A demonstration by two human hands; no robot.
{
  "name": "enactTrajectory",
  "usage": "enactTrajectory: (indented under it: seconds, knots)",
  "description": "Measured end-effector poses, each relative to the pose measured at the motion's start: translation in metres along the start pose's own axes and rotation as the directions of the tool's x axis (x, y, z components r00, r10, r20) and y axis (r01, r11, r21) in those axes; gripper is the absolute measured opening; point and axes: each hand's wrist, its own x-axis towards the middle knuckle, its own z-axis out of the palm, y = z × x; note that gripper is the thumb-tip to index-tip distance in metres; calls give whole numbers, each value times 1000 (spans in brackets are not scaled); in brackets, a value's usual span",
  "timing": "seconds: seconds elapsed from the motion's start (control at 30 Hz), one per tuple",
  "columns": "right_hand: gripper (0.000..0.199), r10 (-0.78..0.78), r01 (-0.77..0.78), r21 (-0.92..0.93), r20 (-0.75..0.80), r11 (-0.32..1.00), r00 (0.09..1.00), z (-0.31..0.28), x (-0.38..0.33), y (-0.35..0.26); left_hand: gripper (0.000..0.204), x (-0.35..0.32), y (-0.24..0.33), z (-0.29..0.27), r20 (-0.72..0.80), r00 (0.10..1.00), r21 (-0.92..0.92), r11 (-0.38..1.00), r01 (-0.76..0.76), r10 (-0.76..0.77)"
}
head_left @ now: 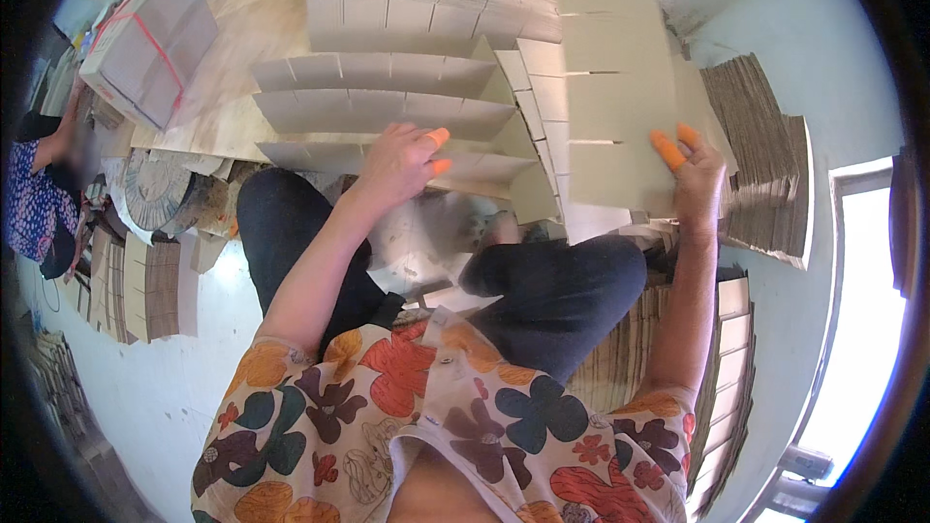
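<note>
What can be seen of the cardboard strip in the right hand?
The cardboard strip is a flat grey-beige piece with narrow slits cut in from its left edge. It is held upright, raised above the row of slotted strips. The right hand grips its lower right corner, with orange finger covers pressed on its face.

**Materials and finishes: slotted-divider work area**

Slotted strip (pixel 615 87), upper right of frame: grey paperboard, matt, smooth-faced. Row of standing strips (pixel 387 111), upper centre: same matt grey board, cut edges slightly fibrous. Bundle (pixel 145 39), upper left: dull board tied with thin orange plastic strapping. Stack (pixel 765 165) at right: brown corrugated cardboard, rough layered edges. Fingertip covers (pixel 666 148): orange rubber, faintly glossy. Worktop (pixel 237 19): pale wood, worn. Blouse (pixel 387 416), lower centre: soft floral-printed cloth.
</note>
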Motion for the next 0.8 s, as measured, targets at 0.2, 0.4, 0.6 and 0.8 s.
enactTrajectory:
  seconds: [0.2,0.4,0.6,0.8]
  knots:
    - [20,-297,332,-306,155,892,942,70,-5,20,19,-1,-8,24,50,998,43,999,-25,23]
    - [25,-292,363,-377,232,852,928,103,-8,8,3,1,-6,29,32,999,47,999,-8,7]
    - [28,-284,379,-341,296,861,912,106,4,1,7,3,-7,32,3,1000,92,995,-23,23]
    - [26,-288,382,-346,295,857,911,112,10,-10,6,3,-7,32,-3,1000,60,998,-13,13]
